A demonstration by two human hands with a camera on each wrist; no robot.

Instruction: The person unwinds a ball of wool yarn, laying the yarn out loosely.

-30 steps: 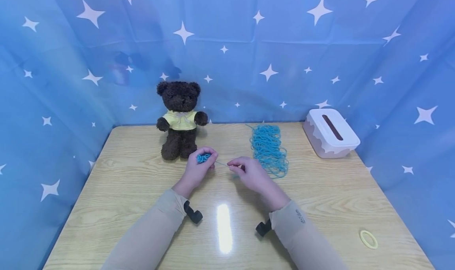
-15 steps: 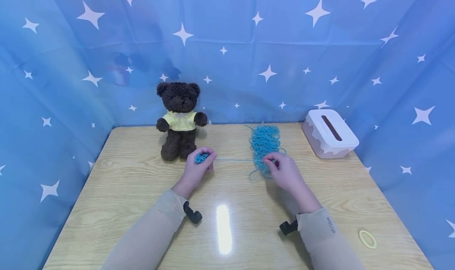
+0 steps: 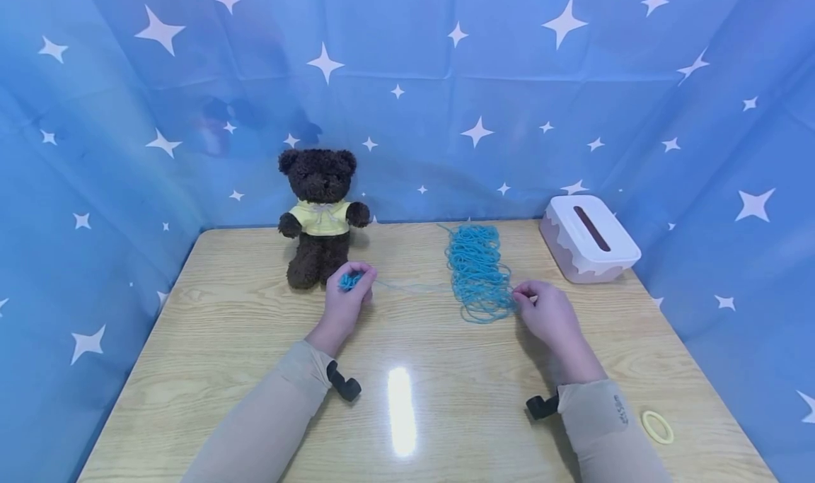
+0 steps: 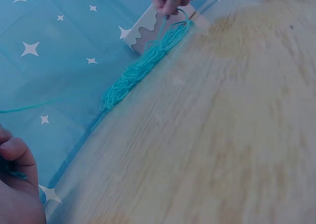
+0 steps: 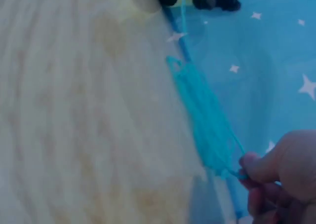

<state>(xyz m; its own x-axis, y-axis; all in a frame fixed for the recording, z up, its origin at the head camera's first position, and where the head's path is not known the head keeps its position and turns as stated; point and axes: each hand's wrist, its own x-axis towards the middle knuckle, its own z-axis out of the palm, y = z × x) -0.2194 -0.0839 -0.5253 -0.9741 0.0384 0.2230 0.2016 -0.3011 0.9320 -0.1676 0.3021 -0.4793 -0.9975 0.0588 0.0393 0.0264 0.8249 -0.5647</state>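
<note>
My left hand (image 3: 347, 299) grips a small bunch of blue yarn (image 3: 349, 281) in its curled fingers, just in front of the teddy bear. From it a single strand runs right, toward a long looped pile of blue yarn (image 3: 477, 267) lying on the table. At the pile's right edge, my right hand (image 3: 549, 313) pinches a strand between thumb and fingertips. The right wrist view shows this pinch too, with the strand (image 5: 238, 144) leading back over the pile. In the left wrist view, part of the left hand (image 4: 19, 179) shows at the lower left.
A dark brown teddy bear (image 3: 318, 218) in a yellow top stands at the back left of the wooden table (image 3: 446, 398). A white and pale pink tissue box (image 3: 588, 239) sits at the back right. Near the right front lies a pale yellow ring (image 3: 657, 427).
My right hand has moved right, from near the left hand, across the yarn pile to its right edge, drawing the strand along. The left hand has shifted slightly left.
</note>
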